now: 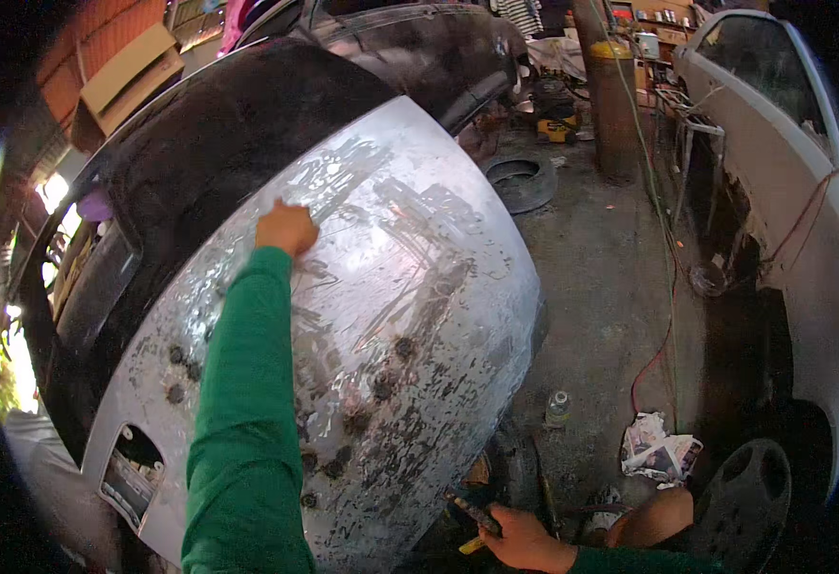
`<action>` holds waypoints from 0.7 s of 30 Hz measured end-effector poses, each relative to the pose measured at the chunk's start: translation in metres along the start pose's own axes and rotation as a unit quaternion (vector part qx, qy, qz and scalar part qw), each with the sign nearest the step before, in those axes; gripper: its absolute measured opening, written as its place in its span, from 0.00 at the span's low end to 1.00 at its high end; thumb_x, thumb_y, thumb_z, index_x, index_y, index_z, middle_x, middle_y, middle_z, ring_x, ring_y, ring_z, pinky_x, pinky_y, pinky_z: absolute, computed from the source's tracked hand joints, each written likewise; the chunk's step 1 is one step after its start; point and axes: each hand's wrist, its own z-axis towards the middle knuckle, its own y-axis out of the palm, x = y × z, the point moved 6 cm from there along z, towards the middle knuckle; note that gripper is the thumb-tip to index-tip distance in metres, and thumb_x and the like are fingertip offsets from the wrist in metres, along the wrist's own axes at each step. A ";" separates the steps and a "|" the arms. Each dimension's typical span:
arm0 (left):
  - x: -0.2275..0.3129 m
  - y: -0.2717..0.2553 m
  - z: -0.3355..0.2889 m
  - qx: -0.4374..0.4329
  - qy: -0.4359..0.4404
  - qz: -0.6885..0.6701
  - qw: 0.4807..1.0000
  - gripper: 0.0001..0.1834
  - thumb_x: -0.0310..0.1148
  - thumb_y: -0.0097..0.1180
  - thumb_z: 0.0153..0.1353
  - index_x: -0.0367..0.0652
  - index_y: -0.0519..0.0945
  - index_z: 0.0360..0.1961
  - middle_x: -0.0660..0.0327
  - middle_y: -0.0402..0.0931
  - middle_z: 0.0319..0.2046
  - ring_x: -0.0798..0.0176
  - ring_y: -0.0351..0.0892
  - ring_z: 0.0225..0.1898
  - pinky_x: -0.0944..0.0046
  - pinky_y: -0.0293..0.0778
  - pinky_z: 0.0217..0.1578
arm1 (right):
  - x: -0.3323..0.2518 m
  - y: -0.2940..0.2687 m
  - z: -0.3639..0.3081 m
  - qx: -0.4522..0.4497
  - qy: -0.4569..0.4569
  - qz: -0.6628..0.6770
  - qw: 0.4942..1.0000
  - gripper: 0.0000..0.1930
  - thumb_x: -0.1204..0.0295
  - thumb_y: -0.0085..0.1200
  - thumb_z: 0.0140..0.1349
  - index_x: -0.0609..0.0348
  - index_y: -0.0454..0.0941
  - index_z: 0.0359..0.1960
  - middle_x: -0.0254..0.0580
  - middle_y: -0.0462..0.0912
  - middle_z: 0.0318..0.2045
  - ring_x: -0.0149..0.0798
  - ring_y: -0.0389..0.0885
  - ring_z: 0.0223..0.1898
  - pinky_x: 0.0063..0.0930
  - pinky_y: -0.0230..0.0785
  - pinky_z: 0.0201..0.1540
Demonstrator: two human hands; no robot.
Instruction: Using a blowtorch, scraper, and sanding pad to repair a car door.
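A large grey car body panel (362, 316), wet-looking and scraped, with several dark round spots and patches of bare metal, fills the middle. My left hand (285, 230), at the end of a green sleeve, is closed against its upper left part. Whatever those fingers hold, if anything, is hidden. Beside the panel's lower right edge, my right hand (529, 543) is closed around a slim dark tool (477, 514) whose exact kind I cannot make out. Just under that tool shows a small yellow piece (472, 545).
A black car body (218, 124) stands behind the panel. Along the right is a grey car shell (783, 163). On the concrete floor are a tyre (524, 187), a clear jar (558, 409), crumpled newspaper (658, 450) and a trailing hose (666, 225). A rusty post (610, 115) rises at the back.
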 end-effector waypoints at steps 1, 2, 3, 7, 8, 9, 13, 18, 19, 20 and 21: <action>0.012 0.016 -0.011 -0.017 0.026 -0.011 0.999 0.28 0.46 0.61 0.64 0.41 0.84 0.60 0.47 0.81 0.64 0.43 0.65 0.77 0.37 0.72 0.66 | -0.001 -0.001 0.001 -0.046 0.080 0.025 0.995 0.11 0.74 0.52 0.76 0.55 0.62 0.34 0.48 0.60 0.26 0.50 0.59 0.26 0.44 0.47 0.34; 0.030 0.017 -0.016 -0.019 0.035 -0.015 0.999 0.28 0.46 0.61 0.64 0.41 0.84 0.60 0.47 0.81 0.64 0.43 0.65 0.77 0.37 0.72 0.66 | 0.016 -0.001 -0.001 -0.040 0.088 0.027 0.995 0.11 0.74 0.52 0.76 0.55 0.62 0.34 0.48 0.60 0.26 0.50 0.59 0.26 0.44 0.47 0.34; 0.044 0.014 -0.020 0.000 0.011 -0.006 1.000 0.29 0.48 0.62 0.64 0.41 0.83 0.62 0.48 0.80 0.66 0.42 0.61 0.79 0.35 0.70 0.68 | 0.046 0.009 -0.001 -0.096 0.108 0.029 0.989 0.16 0.65 0.51 0.79 0.56 0.59 0.57 0.49 0.70 0.43 0.51 0.70 0.35 0.52 0.63 0.41; 0.043 0.007 -0.009 -0.072 -0.033 0.005 0.997 0.35 0.52 0.65 0.63 0.41 0.79 0.65 0.53 0.78 0.68 0.43 0.57 0.80 0.28 0.63 0.70 | 0.034 0.005 0.003 -0.224 0.179 0.028 0.958 0.30 0.57 0.50 0.82 0.59 0.60 0.77 0.50 0.79 0.59 0.51 0.81 0.42 0.58 0.76 0.45; 0.047 0.011 -0.008 -0.117 -0.028 0.011 0.993 0.39 0.55 0.65 0.63 0.41 0.77 0.67 0.53 0.76 0.69 0.43 0.56 0.81 0.27 0.61 0.71 | 0.033 0.006 0.003 -0.223 0.178 0.031 0.958 0.30 0.57 0.50 0.82 0.59 0.60 0.77 0.50 0.79 0.59 0.51 0.81 0.42 0.58 0.76 0.45; 0.055 0.019 -0.015 -0.116 -0.025 0.013 0.993 0.39 0.55 0.65 0.63 0.41 0.77 0.67 0.53 0.76 0.69 0.43 0.56 0.81 0.27 0.61 0.71 | 0.032 0.008 0.003 -0.211 0.170 0.017 0.962 0.31 0.57 0.50 0.82 0.60 0.59 0.77 0.51 0.79 0.59 0.51 0.81 0.42 0.58 0.76 0.44; 0.124 0.053 -0.061 0.014 0.076 0.038 0.996 0.55 0.69 0.64 0.61 0.38 0.68 0.76 0.50 0.69 0.74 0.40 0.51 0.82 0.25 0.55 0.73 | 0.047 0.024 0.008 -0.171 0.095 0.005 0.981 0.33 0.56 0.49 0.82 0.63 0.57 0.79 0.54 0.78 0.61 0.51 0.81 0.41 0.57 0.76 0.43; 0.146 0.040 -0.049 -0.069 0.034 0.051 0.996 0.56 0.70 0.63 0.60 0.33 0.68 0.75 0.50 0.70 0.74 0.39 0.51 0.82 0.26 0.56 0.73 | 0.030 0.020 0.001 -0.217 0.113 -0.016 0.969 0.35 0.56 0.48 0.83 0.63 0.54 0.81 0.57 0.77 0.62 0.57 0.81 0.45 0.59 0.78 0.47; 0.147 0.039 -0.048 -0.076 0.030 0.080 0.993 0.57 0.70 0.64 0.60 0.34 0.68 0.75 0.51 0.70 0.73 0.39 0.52 0.82 0.25 0.56 0.73 | 0.026 0.019 0.001 -0.232 0.139 -0.032 0.962 0.35 0.55 0.48 0.83 0.64 0.55 0.80 0.58 0.76 0.62 0.60 0.81 0.47 0.59 0.78 0.49; 0.153 0.042 -0.045 -0.082 0.033 0.103 0.991 0.57 0.70 0.64 0.59 0.34 0.68 0.75 0.51 0.71 0.73 0.40 0.52 0.82 0.25 0.56 0.72 | 0.043 0.031 -0.004 -0.230 0.138 -0.035 0.963 0.35 0.55 0.48 0.83 0.64 0.55 0.80 0.58 0.76 0.62 0.60 0.81 0.47 0.59 0.78 0.49; 0.170 0.052 -0.046 -0.076 0.039 0.093 0.992 0.57 0.70 0.64 0.59 0.34 0.68 0.75 0.51 0.71 0.73 0.40 0.52 0.82 0.25 0.56 0.72 | 0.070 0.043 -0.009 -0.161 0.086 -0.054 0.982 0.35 0.55 0.48 0.83 0.65 0.55 0.80 0.58 0.77 0.61 0.60 0.81 0.47 0.59 0.78 0.49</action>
